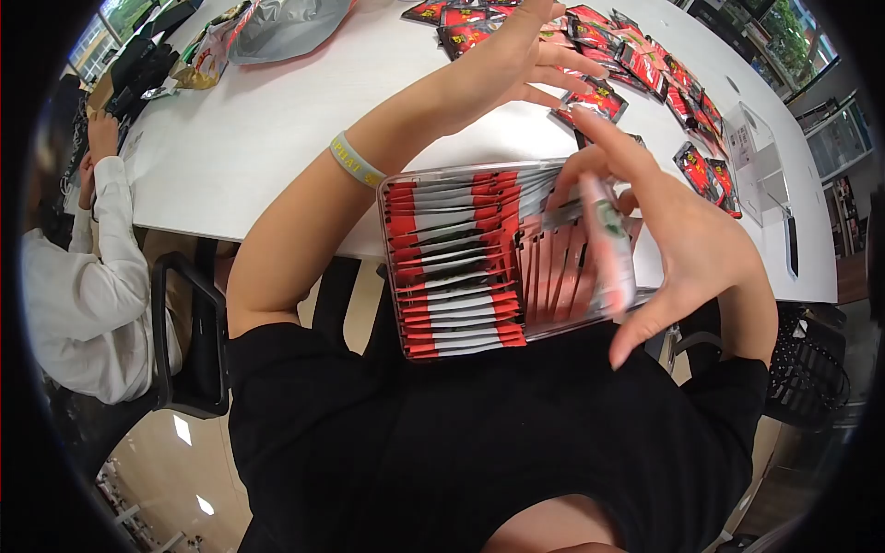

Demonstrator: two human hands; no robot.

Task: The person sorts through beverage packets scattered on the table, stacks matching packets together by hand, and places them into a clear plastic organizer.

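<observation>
A clear plastic box (391, 276) sits tilted at the table's near edge, in front of my chest. Its left side has a tight row of red, white and black snack packets (452, 267) on edge; pinkish packets (558, 272) stand in its right side. My right hand (687, 230) is over the right side, its fingers and thumb around a small red and white packet (604, 244), blurred by motion. My left hand (525, 60), wearing a grey wristband, reaches over the table with fingers stretched out, above loose red and black packets (595, 100). It holds nothing I can see.
More loose packets (645, 69) spread over the far right of the white table (249, 138). A large silver bag (286, 32) lies at the back left. White trays (751, 157) stand at right. A person in a white shirt (88, 304) sits at left beside a black chair (189, 332).
</observation>
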